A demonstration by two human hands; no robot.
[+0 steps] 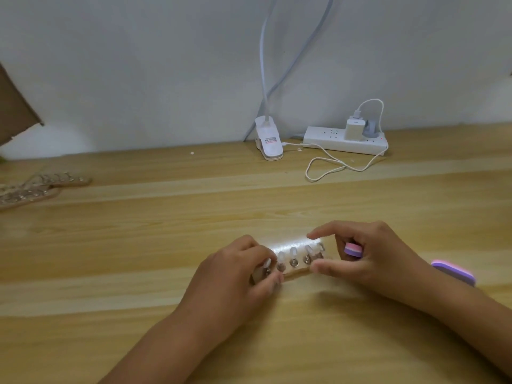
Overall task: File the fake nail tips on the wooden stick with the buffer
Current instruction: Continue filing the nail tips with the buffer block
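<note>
The wooden stick (297,271) is held at the lower centre of the frame, low over the bench (138,245), with a row of fake nail tips (292,253) fixed along it. Its left end is gripped by the curled fingers of the left hand (235,270). Its right end is flanked by the forefinger and thumb of the right hand (379,256). The pink-and-purple buffer (454,271) is clasped in that hand's remaining curled fingers. More sticks (27,189) are seen at the left edge. A clip lamp (268,139) and a power strip (343,139) are set by the wall, upper centre.

white power strip (321,140) with charger (355,129) by wall; clip lamp (268,141) beside it; cardboard (13,106) far left
</note>
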